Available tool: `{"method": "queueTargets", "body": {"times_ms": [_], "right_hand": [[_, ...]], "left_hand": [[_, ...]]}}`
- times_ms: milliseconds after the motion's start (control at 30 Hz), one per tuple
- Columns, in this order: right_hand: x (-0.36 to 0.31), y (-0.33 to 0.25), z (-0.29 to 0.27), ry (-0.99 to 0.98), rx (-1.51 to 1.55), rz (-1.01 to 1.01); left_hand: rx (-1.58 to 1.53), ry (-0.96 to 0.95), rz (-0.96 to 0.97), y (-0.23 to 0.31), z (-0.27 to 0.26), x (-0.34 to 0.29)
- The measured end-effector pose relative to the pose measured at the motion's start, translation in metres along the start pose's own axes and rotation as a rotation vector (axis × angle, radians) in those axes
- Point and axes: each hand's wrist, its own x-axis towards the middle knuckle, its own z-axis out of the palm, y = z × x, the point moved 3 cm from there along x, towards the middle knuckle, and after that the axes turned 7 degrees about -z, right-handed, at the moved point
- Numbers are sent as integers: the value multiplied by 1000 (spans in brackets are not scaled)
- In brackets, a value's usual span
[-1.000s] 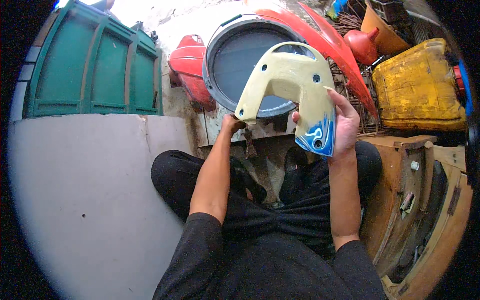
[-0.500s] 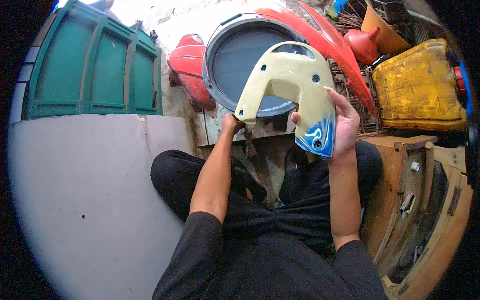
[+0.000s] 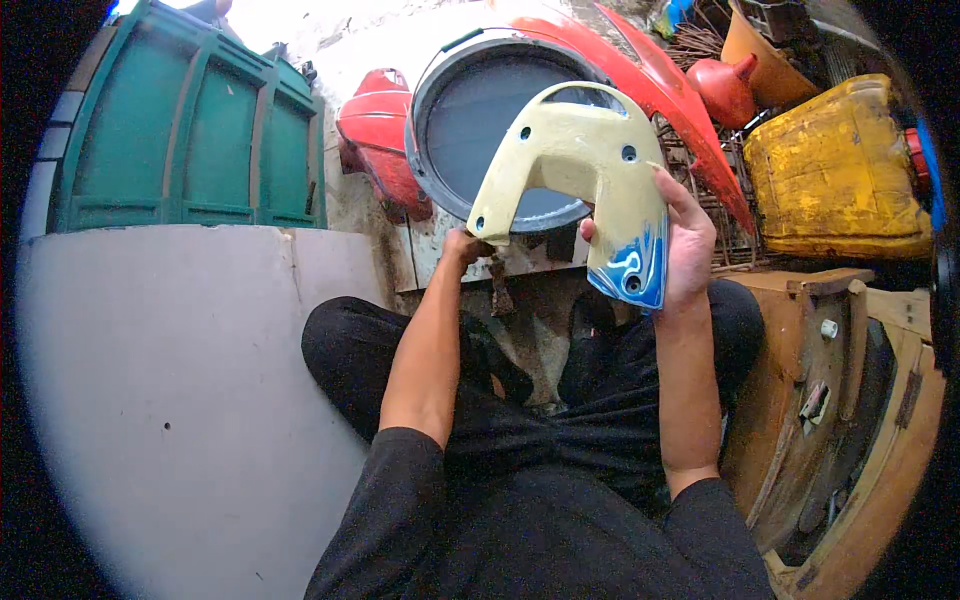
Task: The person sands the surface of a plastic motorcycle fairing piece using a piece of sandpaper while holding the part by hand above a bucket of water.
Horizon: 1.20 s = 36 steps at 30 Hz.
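A U-shaped plastic panel, like a motorcycle body part, is held up in front of me. Most of it is dull cream, with several screw holes; its lower right end is glossy blue with white streaks. My right hand is closed round that right leg, thumb at the inner edge, fingers along the outer side. At the tip of the left leg, my left hand is closed on the panel, its fingers partly hidden. Behind the panel stands a round black tub of dark water, partly covered by it.
Red body panels lie left of the tub and a long red one at its right. A yellow jerrycan and red funnel stand right. Wooden furniture is beside my right knee; a pale board lies left.
The panel and both hands have shifted very slightly left and up in the view. Both hands keep the same hold.
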Motion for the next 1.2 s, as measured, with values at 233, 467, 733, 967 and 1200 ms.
{"method": "queueTargets", "body": {"times_ms": [233, 467, 733, 967, 1200], "right_hand": [[0, 1, 15, -66, 99, -68], [-7, -10, 19, -71, 105, -78], [-16, 3, 26, -102, 87, -3], [-24, 16, 23, -200, 215, 144], [-23, 16, 19, -126, 72, 84]], "left_hand": [[439, 18, 486, 54, -3, -89], [259, -316, 88, 147, -21, -316], [-627, -110, 341, 213, -18, -411], [-613, -49, 491, 248, -3, -415], [-490, 37, 537, 249, 3, -412]]}}
